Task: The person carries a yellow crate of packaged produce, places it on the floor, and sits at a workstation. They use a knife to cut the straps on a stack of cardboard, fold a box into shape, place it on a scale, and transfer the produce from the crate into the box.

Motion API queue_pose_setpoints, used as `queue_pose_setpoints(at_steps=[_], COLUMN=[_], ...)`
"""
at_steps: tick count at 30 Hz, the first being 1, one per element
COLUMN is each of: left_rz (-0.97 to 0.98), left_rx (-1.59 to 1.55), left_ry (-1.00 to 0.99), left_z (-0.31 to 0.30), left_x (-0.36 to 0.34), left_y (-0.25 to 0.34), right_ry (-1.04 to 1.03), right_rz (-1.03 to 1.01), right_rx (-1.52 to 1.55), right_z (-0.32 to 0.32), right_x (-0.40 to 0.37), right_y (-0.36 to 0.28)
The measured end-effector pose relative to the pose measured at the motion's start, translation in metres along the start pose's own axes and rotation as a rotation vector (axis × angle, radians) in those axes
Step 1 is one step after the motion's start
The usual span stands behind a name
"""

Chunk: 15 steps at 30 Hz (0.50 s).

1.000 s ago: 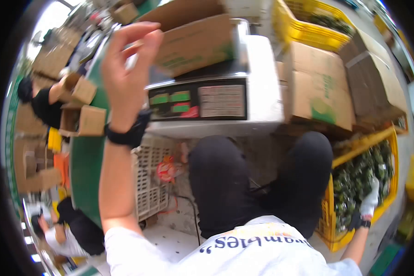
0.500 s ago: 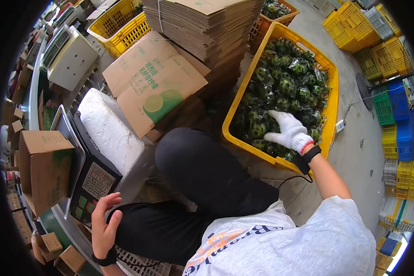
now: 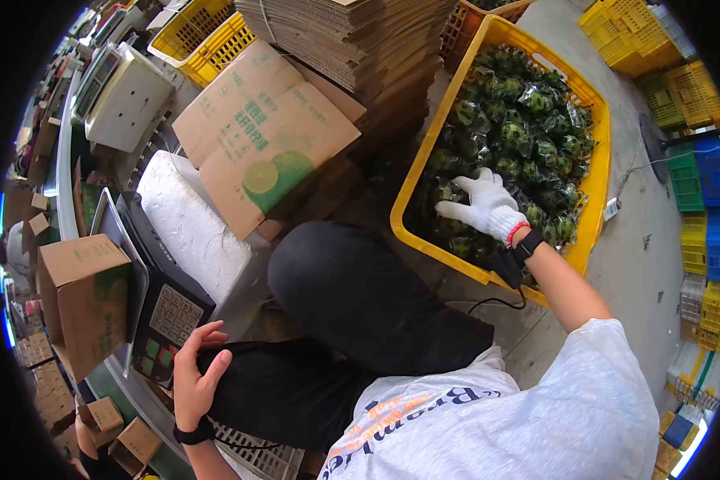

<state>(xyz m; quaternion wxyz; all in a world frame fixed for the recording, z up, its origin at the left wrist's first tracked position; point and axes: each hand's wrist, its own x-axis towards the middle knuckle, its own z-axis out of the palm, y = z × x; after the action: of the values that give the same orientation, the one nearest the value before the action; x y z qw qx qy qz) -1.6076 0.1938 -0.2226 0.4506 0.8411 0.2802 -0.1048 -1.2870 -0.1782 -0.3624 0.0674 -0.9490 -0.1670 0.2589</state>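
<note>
Room: packing hall with a grey concrete floor, many stacked crates far right, and other work places along the left edge.
Box (image 3: 84, 300): brown carton at the far left, standing on the plate of the scale.
Scale (image 3: 166, 314): dark keypad panel with small coloured keys, just beside the person's knee.
Left hand (image 3: 196, 376): bare, with a black band on the wrist. It rests on the black trouser leg close to the keypad, fingers loosely bent, holding nothing.
Foam (image 3: 192, 224): white block behind the scale.
Flat cartons (image 3: 264, 144): folded brown sheets with a green print, leaning on a tall pile of the same cardboard.
Crate (image 3: 400, 216): yellow plastic, on the floor to the person's right, almost full.
Fruits (image 3: 528, 128): dark green, round, each in a shiny clear wrap, piled loosely inside the crate.
Right hand (image 3: 480, 204): in a white glove, palm down on the near fruits. The fingers are stretched and a little apart, not closed around any one.
Handling: each fruit seems light and firm, but the wrap looks slippery. I judge a full grasp around the body is safer than a pinch on the loose film.
</note>
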Motion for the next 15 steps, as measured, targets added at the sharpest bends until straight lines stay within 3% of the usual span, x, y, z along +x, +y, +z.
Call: queue_pose_setpoints(at_steps=[6, 8, 9, 12, 14, 15], left_rz=[0.011, 0.021, 0.031, 0.041, 0.114, 0.144], left_rx=[-0.001, -0.047, -0.052, -0.077, -0.078, -0.093], left_ry=[0.029, 0.054, 0.058, 0.12, 0.114, 0.122], left_z=[-0.003, -0.003, -0.004, -0.003, -0.006, -0.007], left_x=[0.0, -0.002, -0.003, -0.004, -0.005, -0.007], left_y=[-0.006, -0.011, -0.012, -0.012, -0.019, -0.021], right_ry=[0.038, 0.146, 0.172, 0.181, 0.166, 0.179], right_rz=[-0.098, -0.268, -0.361, -0.258, -0.18, -0.301], right_rx=[0.154, 0.274, 0.496, 0.944, 0.961, 0.974], right_z=[-0.008, -0.005, -0.002, -0.039, -0.077, -0.088], right_x=[-0.003, 0.001, 0.004, -0.025, -0.044, -0.043], right_y=[0.024, 0.046, 0.056, 0.021, -0.027, -0.045])
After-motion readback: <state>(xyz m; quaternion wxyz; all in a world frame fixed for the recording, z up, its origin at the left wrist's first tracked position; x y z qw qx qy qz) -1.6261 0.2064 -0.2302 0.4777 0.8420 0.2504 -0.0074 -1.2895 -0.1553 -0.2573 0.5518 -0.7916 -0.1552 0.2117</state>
